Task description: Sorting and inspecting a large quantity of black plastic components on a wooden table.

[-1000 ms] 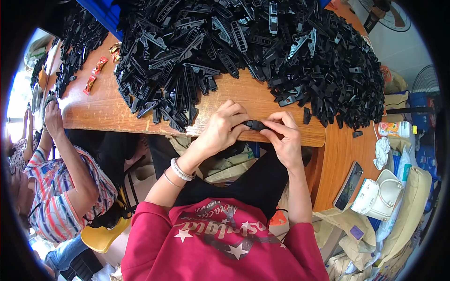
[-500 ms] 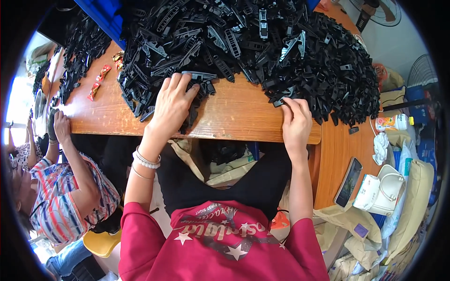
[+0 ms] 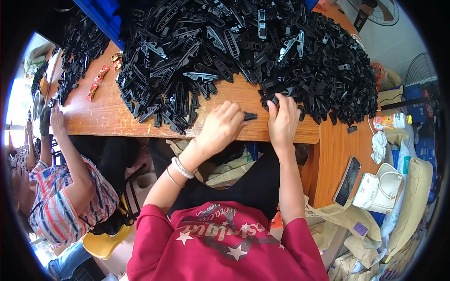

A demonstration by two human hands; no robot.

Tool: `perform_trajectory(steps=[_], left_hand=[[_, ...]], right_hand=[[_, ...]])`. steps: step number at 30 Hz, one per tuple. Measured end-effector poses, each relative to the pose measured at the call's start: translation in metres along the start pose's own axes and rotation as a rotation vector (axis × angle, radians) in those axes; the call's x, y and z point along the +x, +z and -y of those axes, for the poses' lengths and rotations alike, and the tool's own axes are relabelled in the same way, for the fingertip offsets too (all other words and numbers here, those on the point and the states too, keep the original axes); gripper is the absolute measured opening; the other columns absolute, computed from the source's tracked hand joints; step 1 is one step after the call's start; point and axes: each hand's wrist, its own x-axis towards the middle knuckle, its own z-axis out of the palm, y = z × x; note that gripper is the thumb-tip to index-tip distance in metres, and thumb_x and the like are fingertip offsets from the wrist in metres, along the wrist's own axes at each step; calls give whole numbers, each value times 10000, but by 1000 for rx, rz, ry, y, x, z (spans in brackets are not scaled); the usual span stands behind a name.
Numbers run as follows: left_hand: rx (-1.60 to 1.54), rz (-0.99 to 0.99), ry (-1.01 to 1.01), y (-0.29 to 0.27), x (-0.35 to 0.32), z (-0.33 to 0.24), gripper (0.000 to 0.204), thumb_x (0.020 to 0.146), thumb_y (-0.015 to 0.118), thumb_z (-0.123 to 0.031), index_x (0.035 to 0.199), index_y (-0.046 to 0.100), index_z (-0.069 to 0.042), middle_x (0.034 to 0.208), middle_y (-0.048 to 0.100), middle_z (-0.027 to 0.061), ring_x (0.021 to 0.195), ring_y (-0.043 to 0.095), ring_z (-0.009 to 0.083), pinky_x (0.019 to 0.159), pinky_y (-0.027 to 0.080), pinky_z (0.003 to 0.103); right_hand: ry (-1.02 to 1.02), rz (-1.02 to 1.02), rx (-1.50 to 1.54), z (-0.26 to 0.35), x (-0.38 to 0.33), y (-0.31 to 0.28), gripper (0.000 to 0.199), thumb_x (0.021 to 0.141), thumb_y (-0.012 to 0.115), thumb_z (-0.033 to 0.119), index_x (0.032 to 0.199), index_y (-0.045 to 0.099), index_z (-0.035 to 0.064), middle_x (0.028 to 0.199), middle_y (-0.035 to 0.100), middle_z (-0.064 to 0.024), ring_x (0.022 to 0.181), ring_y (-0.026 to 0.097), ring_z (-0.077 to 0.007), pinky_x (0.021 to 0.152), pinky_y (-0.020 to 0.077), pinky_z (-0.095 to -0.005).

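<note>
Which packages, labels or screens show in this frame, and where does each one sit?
Phone: on the side table at right, dark slim slab, screen dark.
Bottle: lying at the far right table edge, white with an orange and yellow label.
Candy wrappers: on the wooden table at left, small, red.

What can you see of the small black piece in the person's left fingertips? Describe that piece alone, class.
The small black piece is short, dark and looks like moulded plastic, lying roughly level just above the wooden table near its front edge. The left hand pinches one end; the right hand sits close beside the other end, whether touching is unclear. Its finer shape is too small to tell.
</note>
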Motion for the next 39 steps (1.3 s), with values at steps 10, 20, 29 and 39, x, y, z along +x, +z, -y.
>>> perform_trajectory(steps=[10,20,29,39], left_hand=[[-156,-89,-60,-5,-27,-14,261,757,725,-26,992,611,-40,1026,590,130,930,569,313,794,461,382],[-231,-33,-250,-12,-26,-4,219,772,729,-41,978,661,-13,961,586,91,880,531,299,778,453,387],[-296,28,-209,-13,-22,-8,245,760,742,-34,998,686,-11,975,623,91,874,553,280,766,483,366],[352,-56,-216,-58,22,46,338,780,711,-44,1102,625,15,1067,573,126,983,578,299,819,512,368]], right_hand=[[82,-13,12,7,-21,-13,235,859,702,94,1070,644,11,989,574,-98,1013,532,-284,880,388,-405],[-21,352,596,8,-31,-51,293,757,770,-21,1041,696,-33,904,619,-83,800,577,-213,659,480,-297],[-63,358,599,23,-29,-37,297,707,775,-25,997,711,-25,890,584,-82,854,545,-249,737,451,-349],[76,21,157,21,-16,-26,343,841,728,60,1158,614,-9,1011,584,-146,943,589,-322,835,461,-413]])
